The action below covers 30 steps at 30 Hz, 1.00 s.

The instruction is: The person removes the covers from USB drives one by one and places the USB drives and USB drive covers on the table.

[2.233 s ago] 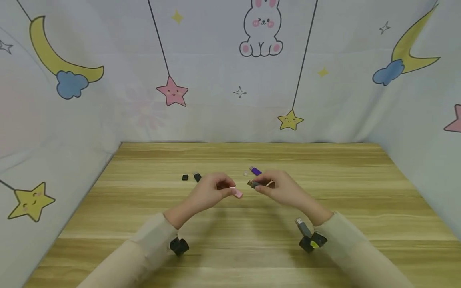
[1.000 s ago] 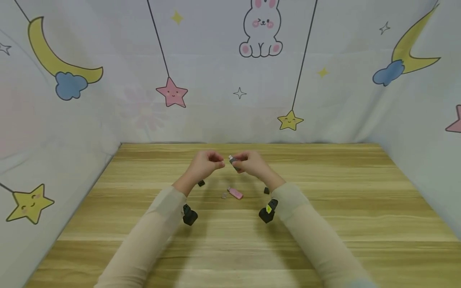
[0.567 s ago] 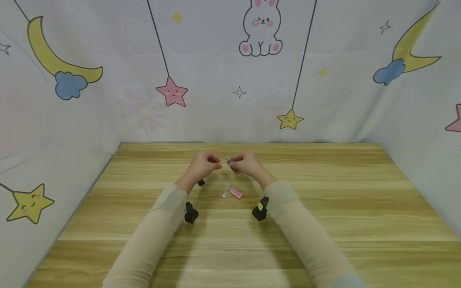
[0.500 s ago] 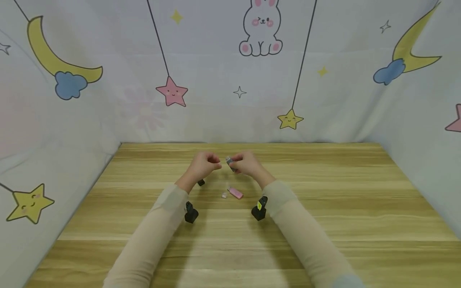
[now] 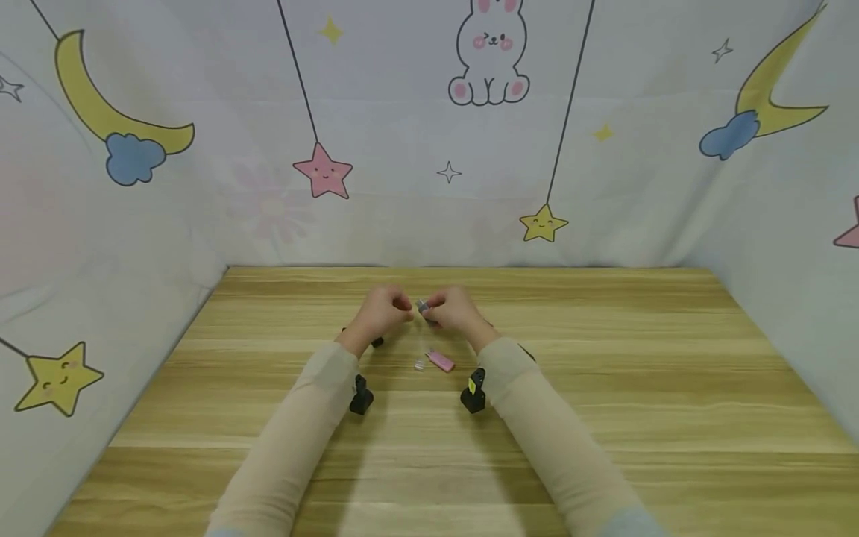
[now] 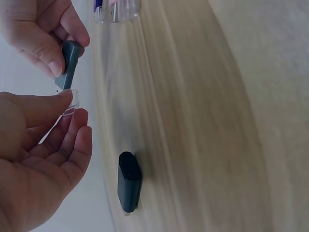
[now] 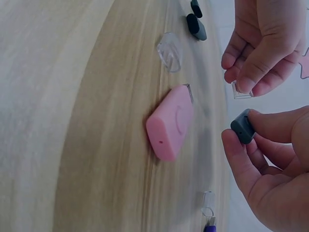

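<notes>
My right hand (image 5: 455, 309) pinches a grey USB flash drive (image 7: 242, 126) between thumb and fingers. Its metal plug (image 5: 420, 303) points away and to the left. Opposite, my left hand (image 5: 384, 309) holds a small clear cap (image 6: 73, 102) at its fingertips. In the left wrist view the cap lies right at the drive's plug end; whether they touch I cannot tell. Below the hands lies a pink USB flash drive (image 5: 441, 361), its plug bare. Beside it is another clear cap (image 7: 170, 52) on the wooden table (image 5: 429, 462).
A dark drive-like piece (image 6: 129, 181) lies near the left wrist, mostly hidden in the head view. A purple drive (image 7: 210, 226) and a third clear cap (image 7: 207, 203) lie past the pink drive. A printed curtain (image 5: 403, 224) hangs behind the table.
Both hands have moved to the far side of the table and drawn closer together. A different drive, with a silver plug, is now in my right hand. The pink drive lies free of my left hand.
</notes>
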Each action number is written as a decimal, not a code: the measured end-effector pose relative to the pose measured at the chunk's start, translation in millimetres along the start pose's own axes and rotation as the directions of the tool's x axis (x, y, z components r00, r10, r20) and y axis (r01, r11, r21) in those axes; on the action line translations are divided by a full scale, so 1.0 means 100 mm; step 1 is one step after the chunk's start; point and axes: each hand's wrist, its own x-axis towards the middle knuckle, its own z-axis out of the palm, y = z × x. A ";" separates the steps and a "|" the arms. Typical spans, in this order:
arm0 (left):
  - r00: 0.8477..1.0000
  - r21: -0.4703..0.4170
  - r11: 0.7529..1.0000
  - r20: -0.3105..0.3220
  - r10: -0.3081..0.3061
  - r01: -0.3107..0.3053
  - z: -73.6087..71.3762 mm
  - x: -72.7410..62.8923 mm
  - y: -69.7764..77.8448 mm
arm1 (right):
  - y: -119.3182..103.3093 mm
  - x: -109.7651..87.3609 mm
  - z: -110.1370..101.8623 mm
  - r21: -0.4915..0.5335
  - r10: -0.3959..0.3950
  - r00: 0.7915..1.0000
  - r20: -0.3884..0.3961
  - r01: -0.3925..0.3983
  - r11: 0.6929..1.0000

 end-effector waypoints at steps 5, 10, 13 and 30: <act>0.999 0.008 1.000 0.025 -0.020 0.020 -0.02 0.01 -0.03 | 0.01 0.01 0.06 -0.032 0.002 1.000 -0.002 -0.002 0.999; 0.999 0.037 0.999 0.044 -0.014 0.012 -0.01 0.04 -0.06 | 0.02 0.02 0.09 -0.081 -0.004 1.000 0.002 0.004 0.997; 0.999 0.049 0.999 0.053 -0.002 -0.001 0.01 0.06 -0.08 | 0.01 0.02 0.10 -0.105 0.006 1.000 0.002 -0.006 0.994; 0.998 0.099 0.995 0.069 -0.010 0.003 0.04 0.07 -0.09 | 0.01 0.05 0.17 -0.205 -0.041 0.999 0.010 0.042 0.978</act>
